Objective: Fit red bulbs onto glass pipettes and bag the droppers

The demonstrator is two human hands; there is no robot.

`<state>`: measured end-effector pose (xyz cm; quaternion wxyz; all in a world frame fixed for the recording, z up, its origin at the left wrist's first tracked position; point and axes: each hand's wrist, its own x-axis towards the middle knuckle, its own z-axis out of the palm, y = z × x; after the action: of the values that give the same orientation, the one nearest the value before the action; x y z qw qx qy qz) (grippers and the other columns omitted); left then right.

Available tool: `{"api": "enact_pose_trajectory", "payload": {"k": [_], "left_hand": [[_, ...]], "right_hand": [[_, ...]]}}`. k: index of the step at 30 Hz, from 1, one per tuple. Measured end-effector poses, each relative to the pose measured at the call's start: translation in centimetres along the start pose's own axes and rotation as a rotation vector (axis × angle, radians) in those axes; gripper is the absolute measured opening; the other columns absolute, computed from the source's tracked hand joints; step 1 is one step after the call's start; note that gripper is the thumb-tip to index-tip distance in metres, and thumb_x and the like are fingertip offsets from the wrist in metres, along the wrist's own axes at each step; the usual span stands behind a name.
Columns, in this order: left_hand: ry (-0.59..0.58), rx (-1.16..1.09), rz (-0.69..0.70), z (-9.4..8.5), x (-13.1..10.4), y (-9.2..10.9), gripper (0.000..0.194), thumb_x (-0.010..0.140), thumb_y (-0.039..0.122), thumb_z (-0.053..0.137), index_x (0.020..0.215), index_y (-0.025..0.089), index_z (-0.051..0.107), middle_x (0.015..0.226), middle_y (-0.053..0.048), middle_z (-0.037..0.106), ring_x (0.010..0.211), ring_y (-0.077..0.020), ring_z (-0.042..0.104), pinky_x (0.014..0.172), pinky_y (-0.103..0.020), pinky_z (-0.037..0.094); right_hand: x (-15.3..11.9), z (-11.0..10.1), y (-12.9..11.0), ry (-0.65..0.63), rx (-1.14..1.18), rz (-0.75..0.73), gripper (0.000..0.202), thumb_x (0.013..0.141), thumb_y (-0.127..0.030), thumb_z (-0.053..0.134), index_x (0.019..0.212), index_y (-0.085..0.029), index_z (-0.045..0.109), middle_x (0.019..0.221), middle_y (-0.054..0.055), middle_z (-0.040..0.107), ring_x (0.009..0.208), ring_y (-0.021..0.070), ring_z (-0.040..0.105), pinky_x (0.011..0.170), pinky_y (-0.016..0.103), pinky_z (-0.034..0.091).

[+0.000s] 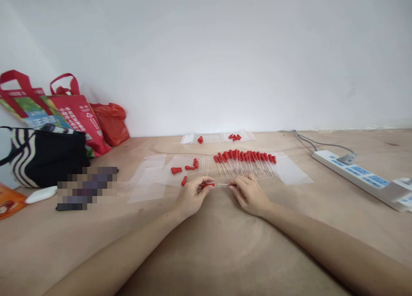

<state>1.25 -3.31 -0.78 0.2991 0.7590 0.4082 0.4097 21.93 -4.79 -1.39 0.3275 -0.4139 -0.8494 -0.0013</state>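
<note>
My left hand [194,196] pinches a red rubber bulb [208,185] near the middle of the table. Facing it, my right hand [249,194] is closed on a thin clear tube [222,184], whose end points at the bulb with a small gap between them. Just behind my right hand lies a row of tubes with red bulbs on their far ends [246,156]. Several bare clear tubes [204,165] lie behind my left hand. Loose red bulbs [176,170] rest on clear plastic to the left.
Clear plastic bags [148,180] lie left, another [294,169] right. Farther back are more bulbs [234,137] and tubes. A power strip [357,171] with grey cables stands right. Shopping bags [80,116], a black bag [58,154] and a blurred dark object [92,188] are left.
</note>
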Motion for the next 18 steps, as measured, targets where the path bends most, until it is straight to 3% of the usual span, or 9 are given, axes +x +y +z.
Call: {"api": "enact_pose_trajectory", "payload": {"k": [10, 18], "left_hand": [[-0.081, 0.095, 0.114, -0.06, -0.08, 0.33, 0.016, 0.081, 0.023, 0.049, 0.089, 0.015, 0.061, 0.083, -0.005, 0.061, 0.074, -0.0143, 0.058, 0.065, -0.024, 0.047], [-0.105, 0.125, 0.079, 0.03, -0.22, 0.52, 0.017, 0.081, 0.024, 0.047, 0.083, 0.014, 0.06, 0.069, -0.002, 0.06, 0.062, -0.0119, 0.057, 0.059, -0.022, 0.046]], "right_hand": [[0.15, 0.12, -0.27, 0.012, 0.027, -0.036, 0.014, 0.084, -0.017, 0.038, 0.085, -0.016, 0.051, 0.076, 0.002, 0.061, 0.063, 0.012, 0.049, 0.066, 0.028, 0.025], [0.12, 0.0, 0.16, -0.029, -0.008, -0.109, 0.019, 0.084, -0.018, 0.038, 0.081, -0.016, 0.056, 0.07, 0.003, 0.058, 0.062, 0.0116, 0.047, 0.066, 0.028, 0.024]]}}
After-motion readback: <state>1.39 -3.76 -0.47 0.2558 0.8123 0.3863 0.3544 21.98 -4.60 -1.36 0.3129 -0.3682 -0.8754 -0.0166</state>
